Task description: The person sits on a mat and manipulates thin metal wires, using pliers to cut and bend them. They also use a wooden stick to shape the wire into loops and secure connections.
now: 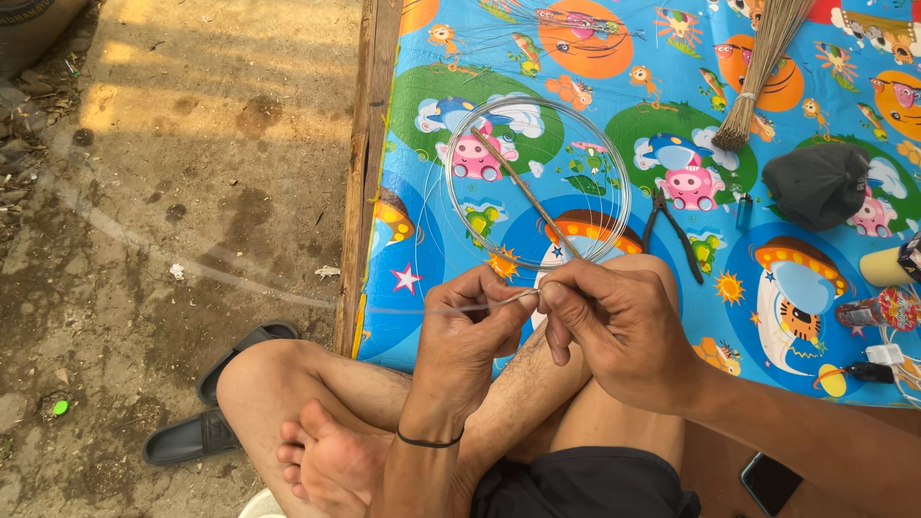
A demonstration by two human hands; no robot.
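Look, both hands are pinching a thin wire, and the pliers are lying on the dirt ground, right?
Not quite. Both hands, left hand and right hand, do pinch the thin wire, but the pliers lie on the colourful cartoon mat, not the dirt. The head view shows it.

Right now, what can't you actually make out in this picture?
Head view only:
- Wire end: pinched between left hand and right hand, hidden by fingers.
- Phone: cut off by the bottom edge.
- Items by the right edge: cropped, too small to identify.
- Sandals: partly behind the knee.
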